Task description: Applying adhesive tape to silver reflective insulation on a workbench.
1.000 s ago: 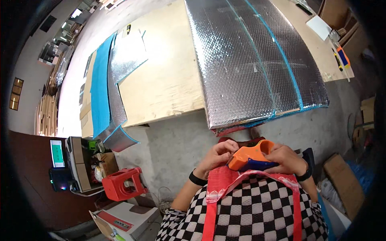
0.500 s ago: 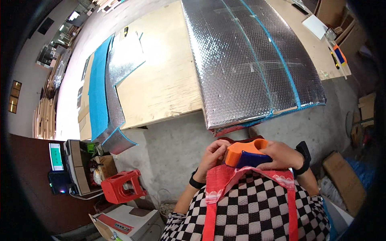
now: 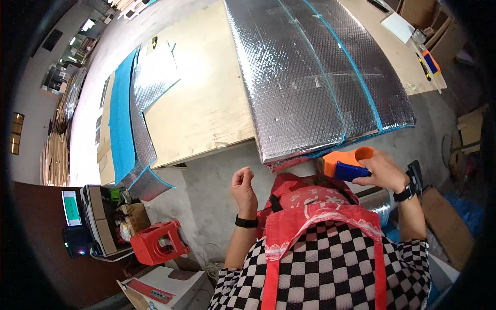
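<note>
My right hand (image 3: 383,172) grips an orange and blue tape dispenser (image 3: 345,163) just below the near edge of a large silver bubble-foil sheet (image 3: 315,77) edged in blue tape. That sheet lies on a wide plywood table (image 3: 201,103). My left hand (image 3: 243,185) is raised in a loose fist to the left, apart from the dispenser and holding nothing, with a black band on its wrist. I wear a red apron (image 3: 320,217) over a black and white checked shirt.
Smaller foil pieces (image 3: 147,82) and a blue strip (image 3: 121,124) lie at the table's left end. A red plastic stool (image 3: 155,242), cardboard boxes (image 3: 165,289) and a small lit screen (image 3: 71,207) stand on the floor at left. More cardboard (image 3: 467,129) sits at right.
My two hands were together on the tape dispenser in front of my chest. Now the left hand has let go and moved left, and the right hand has carried the dispenser right.
</note>
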A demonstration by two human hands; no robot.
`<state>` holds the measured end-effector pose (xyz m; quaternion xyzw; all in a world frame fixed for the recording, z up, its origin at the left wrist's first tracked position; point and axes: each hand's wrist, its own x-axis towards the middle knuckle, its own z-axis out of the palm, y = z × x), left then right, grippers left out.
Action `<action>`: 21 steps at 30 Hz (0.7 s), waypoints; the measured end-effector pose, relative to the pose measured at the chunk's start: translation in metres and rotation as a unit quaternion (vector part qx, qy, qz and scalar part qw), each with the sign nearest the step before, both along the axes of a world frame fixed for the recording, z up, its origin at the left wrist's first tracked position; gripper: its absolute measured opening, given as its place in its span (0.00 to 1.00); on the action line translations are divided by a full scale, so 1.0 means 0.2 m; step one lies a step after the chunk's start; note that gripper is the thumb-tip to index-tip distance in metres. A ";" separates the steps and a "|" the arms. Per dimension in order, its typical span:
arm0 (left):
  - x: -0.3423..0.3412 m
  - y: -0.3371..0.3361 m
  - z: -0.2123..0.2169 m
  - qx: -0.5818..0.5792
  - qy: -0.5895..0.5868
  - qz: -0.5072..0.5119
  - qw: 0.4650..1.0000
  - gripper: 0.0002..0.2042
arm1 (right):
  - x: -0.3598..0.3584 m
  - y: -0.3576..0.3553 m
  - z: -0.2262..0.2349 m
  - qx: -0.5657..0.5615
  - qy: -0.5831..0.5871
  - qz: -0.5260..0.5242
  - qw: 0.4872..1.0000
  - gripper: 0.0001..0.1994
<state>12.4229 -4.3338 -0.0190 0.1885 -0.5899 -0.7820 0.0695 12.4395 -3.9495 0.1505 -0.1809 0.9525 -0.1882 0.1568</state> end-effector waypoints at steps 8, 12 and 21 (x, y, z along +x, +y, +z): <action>-0.12 0.08 -0.12 0.004 0.056 0.037 0.998 0.06 | -0.06 0.03 -0.09 0.012 -0.004 -0.037 0.999 0.22; -0.18 0.12 -0.17 -0.018 0.037 0.039 0.998 0.06 | -0.07 0.02 -0.08 0.023 -0.010 -0.046 0.999 0.21; -0.33 0.13 -0.27 -0.097 -0.122 -0.009 0.988 0.22 | -0.09 0.04 -0.16 0.019 0.045 -0.019 0.999 0.21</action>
